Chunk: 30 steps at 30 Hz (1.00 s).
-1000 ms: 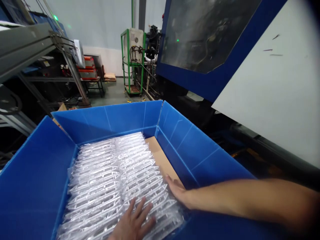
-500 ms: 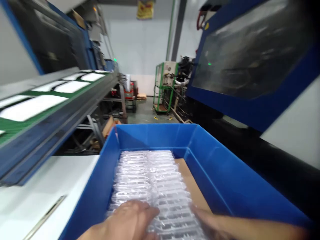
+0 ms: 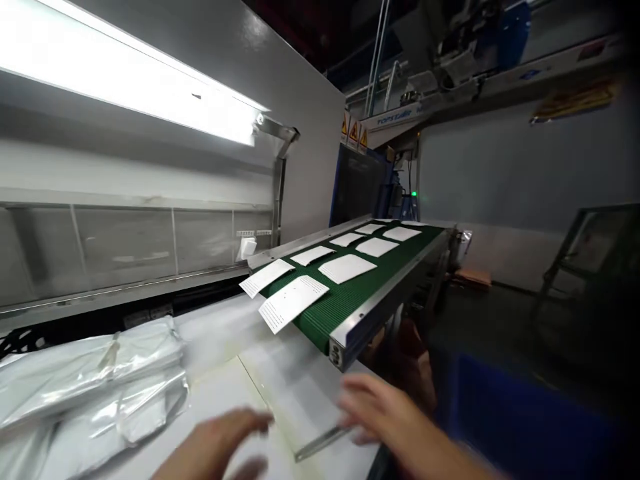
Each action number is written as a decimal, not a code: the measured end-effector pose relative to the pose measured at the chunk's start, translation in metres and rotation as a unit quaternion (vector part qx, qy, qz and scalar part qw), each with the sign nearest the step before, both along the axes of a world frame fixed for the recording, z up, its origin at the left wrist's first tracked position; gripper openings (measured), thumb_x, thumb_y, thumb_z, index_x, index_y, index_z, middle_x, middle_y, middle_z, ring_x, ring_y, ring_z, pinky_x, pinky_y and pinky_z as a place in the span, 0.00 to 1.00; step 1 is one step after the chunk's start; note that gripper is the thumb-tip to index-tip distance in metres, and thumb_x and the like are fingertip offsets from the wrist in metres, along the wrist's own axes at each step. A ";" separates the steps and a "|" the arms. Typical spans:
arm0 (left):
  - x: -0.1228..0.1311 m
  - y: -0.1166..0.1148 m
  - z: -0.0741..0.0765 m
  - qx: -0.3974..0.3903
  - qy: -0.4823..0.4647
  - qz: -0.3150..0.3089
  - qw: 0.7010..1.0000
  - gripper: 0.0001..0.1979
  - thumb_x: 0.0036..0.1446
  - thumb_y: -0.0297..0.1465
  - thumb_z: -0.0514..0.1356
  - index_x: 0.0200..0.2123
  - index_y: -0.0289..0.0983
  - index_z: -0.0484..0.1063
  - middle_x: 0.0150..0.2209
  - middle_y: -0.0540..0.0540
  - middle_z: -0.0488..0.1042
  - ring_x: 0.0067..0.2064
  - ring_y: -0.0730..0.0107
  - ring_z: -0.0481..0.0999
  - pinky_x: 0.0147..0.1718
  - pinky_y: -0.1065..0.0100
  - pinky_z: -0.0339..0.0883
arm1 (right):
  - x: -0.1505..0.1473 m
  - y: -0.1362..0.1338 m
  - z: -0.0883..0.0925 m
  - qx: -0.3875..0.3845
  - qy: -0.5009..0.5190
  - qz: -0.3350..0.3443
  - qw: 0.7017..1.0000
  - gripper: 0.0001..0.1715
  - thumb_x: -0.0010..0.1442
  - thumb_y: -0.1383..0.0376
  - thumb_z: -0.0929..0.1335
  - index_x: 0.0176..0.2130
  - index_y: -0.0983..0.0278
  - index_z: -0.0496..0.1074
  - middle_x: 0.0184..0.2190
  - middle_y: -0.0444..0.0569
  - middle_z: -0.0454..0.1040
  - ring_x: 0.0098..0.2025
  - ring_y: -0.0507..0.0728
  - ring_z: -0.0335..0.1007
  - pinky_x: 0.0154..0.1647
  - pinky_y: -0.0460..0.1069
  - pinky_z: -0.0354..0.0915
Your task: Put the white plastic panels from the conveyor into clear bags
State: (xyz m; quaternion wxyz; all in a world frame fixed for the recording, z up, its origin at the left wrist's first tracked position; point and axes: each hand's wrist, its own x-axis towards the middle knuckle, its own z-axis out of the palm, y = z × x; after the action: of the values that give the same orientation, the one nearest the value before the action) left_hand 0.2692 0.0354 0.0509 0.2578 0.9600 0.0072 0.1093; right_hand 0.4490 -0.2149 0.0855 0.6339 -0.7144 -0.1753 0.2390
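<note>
My left hand [image 3: 220, 440] hovers over the white tabletop [image 3: 210, 393], its fingers apart and holding nothing; motion blurs it a little. Also blurred, my right hand [image 3: 373, 413] reaches across the table's right part with fingers spread and nothing in them. Below its fingertips lies a thin metal strip [image 3: 323, 443]. Ahead of both hands, a green conveyor belt [image 3: 345, 297] carries several white flat pieces. The nearest white piece [image 3: 293, 303] hangs over the belt's end, and another piece [image 3: 267, 277] sticks out beside it.
Clear plastic packs of white pieces [image 3: 100, 380] are piled at the table's left. A bright lamp [image 3: 125, 87] hangs above. The conveyor's metal corner [image 3: 340, 350] juts out close to my right hand. At lower right stands the blue bin [image 3: 520, 420], dim and blurred.
The view has swung left from the blue bin to the table and conveyor. My hands have left the clear-wrapped stacks in the bin and are now over the table.
</note>
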 end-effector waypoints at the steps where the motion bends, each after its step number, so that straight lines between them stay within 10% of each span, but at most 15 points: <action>1: 0.016 0.025 0.008 0.038 -0.045 0.021 0.998 0.22 0.59 0.42 0.49 0.57 0.45 0.61 0.53 0.45 0.69 0.53 0.59 0.68 0.53 0.62 0.61 | 0.001 0.047 0.003 -0.006 0.038 0.008 0.999 0.34 0.41 0.49 0.73 0.45 0.63 0.69 0.44 0.57 0.74 0.42 0.66 0.73 0.37 0.57 0.70; 7: 0.166 0.156 0.036 0.102 -0.101 0.151 0.978 0.35 0.52 0.27 0.52 0.63 0.31 0.44 0.65 0.36 0.47 0.65 0.54 0.46 0.61 0.55 0.44 | 0.019 0.241 -0.017 0.056 0.027 -0.095 0.994 0.39 0.52 0.43 0.63 0.51 0.67 0.61 0.55 0.60 0.65 0.51 0.62 0.68 0.43 0.51 0.70; 11: 0.232 0.190 0.029 0.077 -0.066 0.141 0.985 0.47 0.41 0.24 0.58 0.64 0.38 0.40 0.67 0.39 0.38 0.66 0.45 0.35 0.59 0.42 0.35 | 0.030 0.274 -0.035 0.103 -0.014 -0.167 0.980 0.37 0.58 0.47 0.56 0.58 0.67 0.54 0.56 0.56 0.66 0.52 0.59 0.69 0.43 0.50 0.71; 16: 0.242 0.195 0.031 -0.004 -0.096 0.137 0.986 0.35 0.50 0.24 0.54 0.62 0.37 0.50 0.65 0.36 0.47 0.64 0.43 0.43 0.57 0.37 0.38 | 0.028 0.257 -0.027 0.132 -0.088 -0.213 0.964 0.36 0.56 0.50 0.60 0.60 0.61 0.54 0.53 0.51 0.69 0.54 0.62 0.66 0.49 0.53 0.68; 23: 0.128 0.173 0.066 -0.199 -0.178 0.093 0.959 0.25 0.58 0.28 0.42 0.60 0.38 0.53 0.54 0.42 0.68 0.50 0.61 0.71 0.45 0.63 0.66 | -0.045 0.207 0.013 0.280 -0.073 -0.108 0.951 0.50 0.52 0.53 0.68 0.64 0.60 0.42 0.58 0.54 0.64 0.55 0.64 0.65 0.52 0.56 0.66; 30: -0.088 0.081 0.027 -0.479 -0.107 0.127 0.862 0.35 0.59 0.52 0.36 0.59 0.35 0.58 0.50 0.37 0.72 0.47 0.54 0.74 0.40 0.58 0.70 | -0.171 0.200 -0.026 0.258 0.060 -0.002 0.964 0.58 0.45 0.44 0.70 0.64 0.63 0.44 0.55 0.55 0.67 0.56 0.69 0.63 0.53 0.59 0.65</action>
State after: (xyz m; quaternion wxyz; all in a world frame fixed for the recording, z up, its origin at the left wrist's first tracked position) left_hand 0.1810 0.1166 0.0777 0.6691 0.6912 0.1524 0.2265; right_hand 0.2782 -0.0152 0.0596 0.8065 -0.5115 -0.1912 0.2268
